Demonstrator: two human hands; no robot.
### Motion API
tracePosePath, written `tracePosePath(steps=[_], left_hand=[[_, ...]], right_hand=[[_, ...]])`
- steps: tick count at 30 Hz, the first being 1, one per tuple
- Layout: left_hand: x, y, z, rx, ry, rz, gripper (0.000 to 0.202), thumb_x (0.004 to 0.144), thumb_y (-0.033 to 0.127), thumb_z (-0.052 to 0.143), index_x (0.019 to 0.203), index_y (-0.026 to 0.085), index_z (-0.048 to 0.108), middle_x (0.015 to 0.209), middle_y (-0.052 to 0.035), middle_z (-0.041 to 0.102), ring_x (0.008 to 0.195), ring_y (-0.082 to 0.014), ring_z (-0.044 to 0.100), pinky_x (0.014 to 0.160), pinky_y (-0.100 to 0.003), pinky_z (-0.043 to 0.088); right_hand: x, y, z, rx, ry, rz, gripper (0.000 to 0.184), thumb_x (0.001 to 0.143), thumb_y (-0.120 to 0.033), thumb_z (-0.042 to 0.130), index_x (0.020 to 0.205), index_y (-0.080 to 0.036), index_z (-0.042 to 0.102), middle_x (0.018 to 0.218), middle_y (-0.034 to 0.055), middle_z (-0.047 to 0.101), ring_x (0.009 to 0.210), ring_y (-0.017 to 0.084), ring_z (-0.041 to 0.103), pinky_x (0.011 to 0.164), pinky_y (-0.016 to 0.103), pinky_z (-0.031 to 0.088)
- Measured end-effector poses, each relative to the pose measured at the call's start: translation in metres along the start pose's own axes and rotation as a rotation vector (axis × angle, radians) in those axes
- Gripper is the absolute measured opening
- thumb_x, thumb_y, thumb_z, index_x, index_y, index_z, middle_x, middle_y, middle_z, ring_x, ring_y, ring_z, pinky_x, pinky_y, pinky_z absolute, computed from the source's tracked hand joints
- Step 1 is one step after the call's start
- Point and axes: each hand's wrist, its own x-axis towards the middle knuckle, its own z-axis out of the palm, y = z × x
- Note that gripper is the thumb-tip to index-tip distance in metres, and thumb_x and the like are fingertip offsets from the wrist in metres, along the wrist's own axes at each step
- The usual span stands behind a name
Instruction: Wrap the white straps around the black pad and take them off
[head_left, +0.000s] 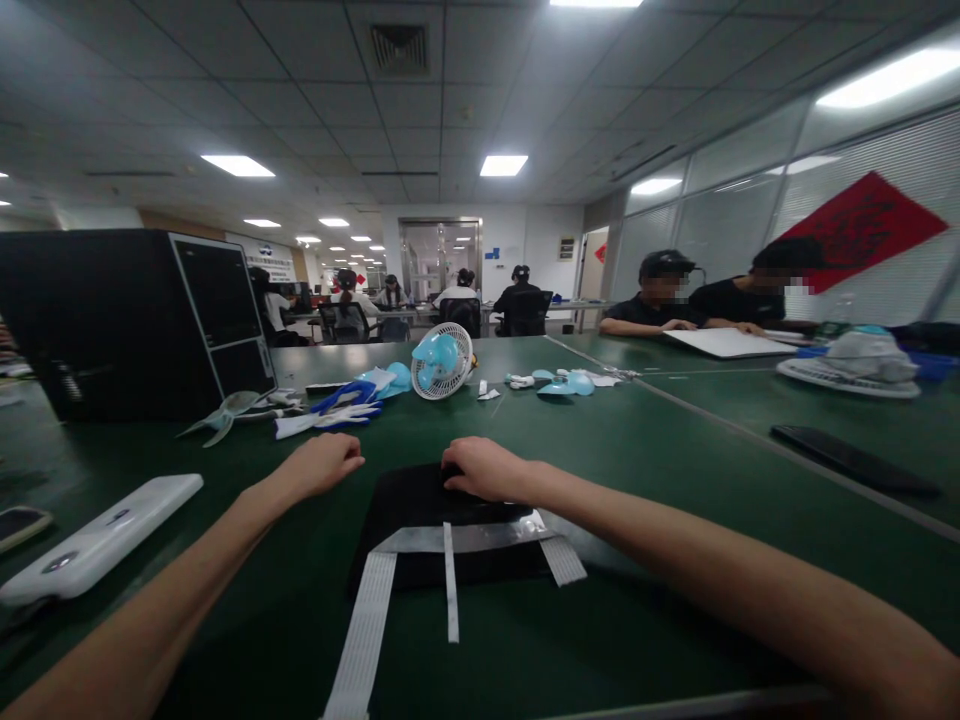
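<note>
A flat black item [409, 500], perhaps a pouch or case, lies on the green table in front of me. A shiny clear band [465, 538] crosses it. Ribbed white straps hang from the band: a long one [364, 640] at the left, a short one [564, 560] at the right and a thin strip [451, 590] in between. My right hand [484, 468] is closed at the far edge of the black item, its fingertips partly hidden. Left of the item, apart from it, my left hand [324, 463] is curled closed, with nothing visible in it.
Farther back are a small fan [442, 362], blue-and-white gloves [330, 410] and light-blue fan blades [566, 384]. A black computer case [112, 320] and a white device [105, 535] stand left. To the right lies a dark phone [851, 460]. Two people sit behind it.
</note>
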Motion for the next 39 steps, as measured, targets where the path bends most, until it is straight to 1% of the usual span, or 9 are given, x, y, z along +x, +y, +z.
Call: tracePosePath(steps=[5, 10, 14, 19, 24, 28, 32, 35, 39], left_hand=[[-0.001, -0.010, 0.011, -0.025, -0.043, 0.010, 0.031, 0.081, 0.044, 0.044, 0.088, 0.021, 0.064, 0.093, -0.0065, 0.067, 0.083, -0.0211, 0.062, 0.071, -0.031, 0.045], [-0.006, -0.003, 0.010, -0.079, -0.075, 0.009, 0.032, 0.081, 0.044, 0.044, 0.092, 0.022, 0.063, 0.097, -0.0069, 0.067, 0.085, -0.0209, 0.062, 0.071, -0.031, 0.047], [-0.011, 0.001, 0.009, -0.117, -0.093, 0.016, 0.033, 0.082, 0.044, 0.043, 0.096, 0.022, 0.063, 0.099, -0.0072, 0.066, 0.085, -0.0205, 0.062, 0.071, -0.031, 0.048], [-0.008, -0.002, 0.010, -0.104, -0.087, 0.043, 0.033, 0.081, 0.044, 0.044, 0.097, 0.023, 0.063, 0.099, -0.0065, 0.066, 0.087, -0.0217, 0.062, 0.072, -0.032, 0.047], [-0.004, -0.008, 0.014, -0.096, -0.089, 0.046, 0.034, 0.081, 0.045, 0.044, 0.099, 0.023, 0.063, 0.101, -0.0069, 0.066, 0.087, -0.0208, 0.062, 0.073, -0.031, 0.047], [-0.005, -0.007, 0.015, -0.105, -0.088, 0.040, 0.035, 0.080, 0.046, 0.044, 0.097, 0.023, 0.063, 0.101, -0.0076, 0.065, 0.087, -0.0210, 0.061, 0.073, -0.032, 0.048], [-0.006, -0.006, 0.014, -0.109, -0.085, 0.038, 0.034, 0.080, 0.046, 0.044, 0.097, 0.022, 0.062, 0.100, -0.0078, 0.066, 0.087, -0.0218, 0.061, 0.072, -0.033, 0.048], [-0.006, -0.004, 0.013, -0.097, -0.085, 0.052, 0.034, 0.080, 0.046, 0.044, 0.097, 0.022, 0.062, 0.098, -0.0075, 0.066, 0.086, -0.0219, 0.061, 0.073, -0.033, 0.048], [-0.010, 0.001, 0.009, -0.077, -0.086, 0.048, 0.033, 0.081, 0.044, 0.044, 0.096, 0.021, 0.062, 0.099, -0.0085, 0.065, 0.086, -0.0219, 0.061, 0.073, -0.034, 0.048]], right_hand=[[0.005, 0.014, 0.005, -0.039, 0.036, -0.079, 0.035, 0.080, -0.043, 0.059, 0.105, -0.020, 0.067, 0.092, 0.0066, 0.066, 0.071, 0.015, 0.059, 0.063, 0.025, 0.046], [-0.012, 0.036, -0.009, -0.132, 0.206, -0.023, 0.031, 0.082, -0.039, 0.056, 0.098, -0.017, 0.069, 0.095, 0.0089, 0.066, 0.082, 0.019, 0.060, 0.071, 0.028, 0.045], [-0.044, 0.075, -0.031, -0.163, 0.267, 0.173, 0.030, 0.082, -0.036, 0.053, 0.097, -0.016, 0.070, 0.091, 0.0083, 0.068, 0.078, 0.019, 0.060, 0.068, 0.028, 0.044], [-0.101, 0.143, -0.054, -0.236, 0.279, 0.507, 0.026, 0.080, -0.035, 0.054, 0.083, -0.017, 0.072, 0.081, 0.0078, 0.069, 0.070, 0.018, 0.059, 0.063, 0.027, 0.041], [-0.165, 0.211, -0.065, -0.219, 0.315, 0.854, 0.026, 0.079, -0.031, 0.056, 0.084, -0.012, 0.073, 0.085, 0.0150, 0.068, 0.074, 0.019, 0.059, 0.063, 0.028, 0.038], [-0.209, 0.254, -0.068, -0.170, 0.319, 1.073, 0.025, 0.076, -0.032, 0.060, 0.072, -0.011, 0.072, 0.077, 0.0182, 0.065, 0.062, 0.018, 0.058, 0.055, 0.030, 0.036], [-0.238, 0.277, -0.066, -0.140, 0.318, 1.187, 0.023, 0.073, -0.032, 0.063, 0.063, -0.011, 0.069, 0.075, 0.0190, 0.064, 0.056, 0.018, 0.057, 0.051, 0.030, 0.037], [-0.249, 0.282, -0.063, -0.080, 0.312, 1.270, 0.019, 0.070, -0.029, 0.066, 0.062, -0.012, 0.068, 0.077, 0.0193, 0.064, 0.056, 0.019, 0.057, 0.052, 0.031, 0.038], [-0.254, 0.282, -0.055, -0.048, 0.294, 1.265, 0.015, 0.066, -0.025, 0.069, 0.058, -0.013, 0.067, 0.073, 0.0184, 0.064, 0.055, 0.019, 0.058, 0.052, 0.032, 0.038]])
